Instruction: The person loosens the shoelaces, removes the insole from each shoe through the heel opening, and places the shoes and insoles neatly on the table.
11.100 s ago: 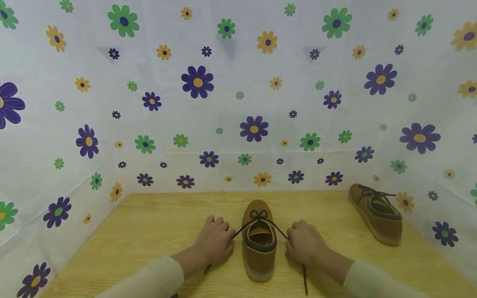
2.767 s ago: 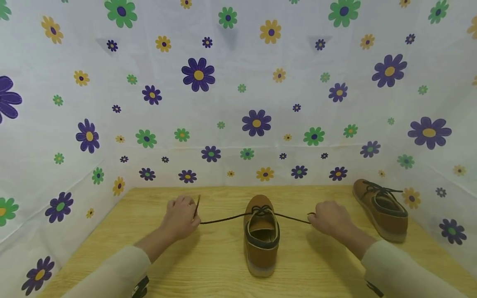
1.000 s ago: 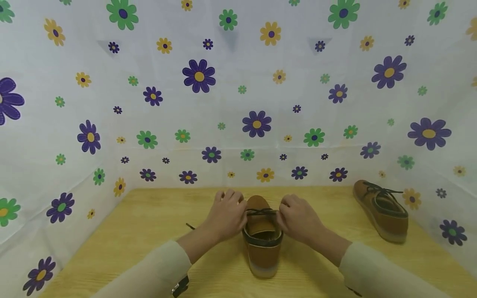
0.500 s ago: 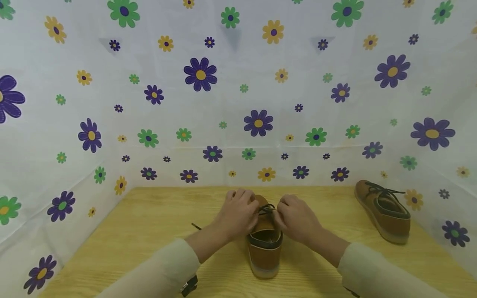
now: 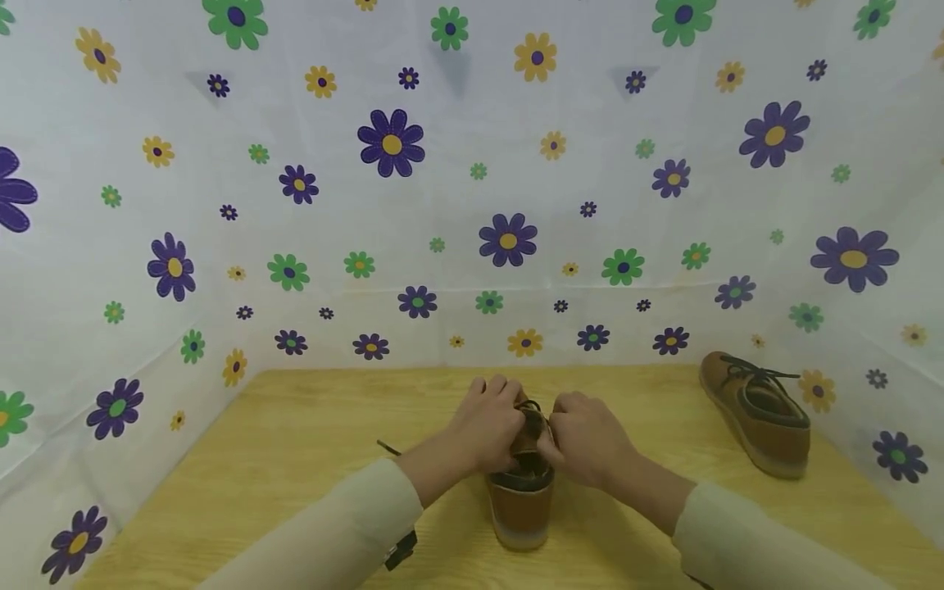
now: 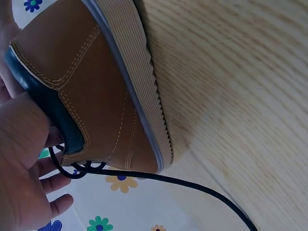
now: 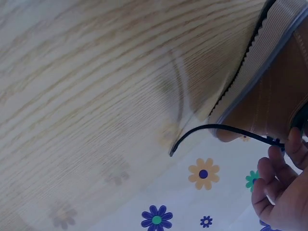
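Observation:
A brown lace-up shoe (image 5: pixel 520 512) with a dark padded collar stands in the middle of the table, toe pointing away. My left hand (image 5: pixel 488 426) reaches into its opening from the left and grips near the tongue; in the left wrist view, the lower fingers (image 6: pixel 57 184) spread loosely beside the laces. From the right, my right hand (image 5: pixel 590 438) pinches the opening's edge beside the tongue, other fingers curled. A dark lace (image 6: pixel 192 184) trails off the left side, and another lace end (image 7: pixel 204 126) hangs off the right. Both hands partly hide the lacing, so the exact pinch points are unclear.
A matching brown shoe (image 5: pixel 763 426), its dark laces tied, stands at the back right near the side curtain. The wood-grain table (image 5: pixel 317 426) meets a white flowered curtain (image 5: pixel 442 205) at the back and sides.
My hands first held the lace ends, pulling them wide apart, and the bow loops shrank. They then came back to the lacing and have now shifted to the shoe's opening and tongue.

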A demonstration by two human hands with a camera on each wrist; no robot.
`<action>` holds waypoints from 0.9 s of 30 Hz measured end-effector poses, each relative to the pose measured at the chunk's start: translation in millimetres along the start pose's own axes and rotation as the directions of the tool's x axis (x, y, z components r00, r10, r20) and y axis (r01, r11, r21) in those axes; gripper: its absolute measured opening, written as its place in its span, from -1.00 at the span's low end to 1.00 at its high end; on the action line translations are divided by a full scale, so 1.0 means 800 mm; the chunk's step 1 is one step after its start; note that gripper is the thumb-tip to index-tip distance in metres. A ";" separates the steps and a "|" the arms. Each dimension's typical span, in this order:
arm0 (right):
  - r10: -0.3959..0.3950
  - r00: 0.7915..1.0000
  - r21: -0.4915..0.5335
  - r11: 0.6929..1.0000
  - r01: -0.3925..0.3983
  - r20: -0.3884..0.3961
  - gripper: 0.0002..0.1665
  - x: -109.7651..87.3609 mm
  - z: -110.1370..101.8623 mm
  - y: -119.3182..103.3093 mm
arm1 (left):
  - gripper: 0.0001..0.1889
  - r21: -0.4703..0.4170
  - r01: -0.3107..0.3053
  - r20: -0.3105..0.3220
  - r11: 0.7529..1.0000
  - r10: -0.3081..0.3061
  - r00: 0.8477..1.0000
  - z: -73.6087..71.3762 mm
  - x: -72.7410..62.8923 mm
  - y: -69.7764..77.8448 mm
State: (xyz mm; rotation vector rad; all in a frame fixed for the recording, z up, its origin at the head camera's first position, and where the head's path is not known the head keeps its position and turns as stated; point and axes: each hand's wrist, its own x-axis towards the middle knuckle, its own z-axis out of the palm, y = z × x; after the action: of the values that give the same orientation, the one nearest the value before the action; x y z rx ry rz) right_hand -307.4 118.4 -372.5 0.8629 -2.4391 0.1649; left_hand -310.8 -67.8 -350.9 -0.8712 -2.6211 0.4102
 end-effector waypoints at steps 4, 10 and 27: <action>0.021 0.995 -0.030 0.999 -0.018 0.102 -0.62 0.000 -0.008 -0.012 | -0.81 0.078 -0.035 -0.026 0.996 0.037 0.999 0.000 0.001 -0.004; 0.074 0.976 -0.020 0.997 -0.071 0.205 -0.68 0.004 -0.019 -0.022 | -0.84 0.095 -0.063 -0.188 0.994 0.080 0.979 0.004 -0.003 -0.011; 0.142 0.881 -0.117 0.988 -0.099 0.451 -0.74 0.011 -0.046 0.004 | -0.60 -0.588 0.171 0.141 0.790 -0.108 0.984 -0.014 -0.029 -0.029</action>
State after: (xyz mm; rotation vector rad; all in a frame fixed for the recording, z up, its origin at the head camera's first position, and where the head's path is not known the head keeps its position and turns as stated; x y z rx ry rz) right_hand -298.1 126.5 -336.6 0.7758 -2.9173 -0.1219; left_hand -300.4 -98.0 -337.5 -0.8294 -2.9267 -0.4685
